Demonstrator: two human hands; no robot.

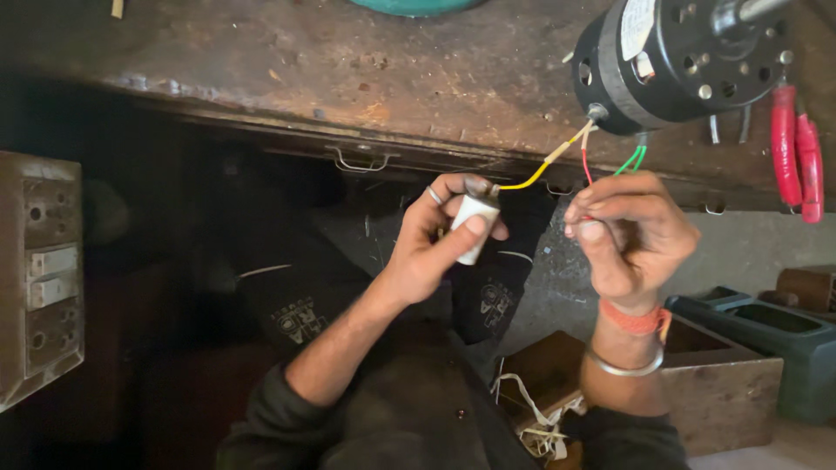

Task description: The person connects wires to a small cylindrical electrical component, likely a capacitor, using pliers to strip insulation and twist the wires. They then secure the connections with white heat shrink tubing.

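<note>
while closed, left hand (431, 248) on capacitor (475, 224)

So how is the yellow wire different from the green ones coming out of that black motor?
The yellow wire runs leftward to the small white cylinder pinched in the left hand; the green wires drop a short way toward the right hand. The yellow wire shows as one long strand, the green wires as a short pair. Both leave the black motor at its lower edge, near a red wire.
</note>
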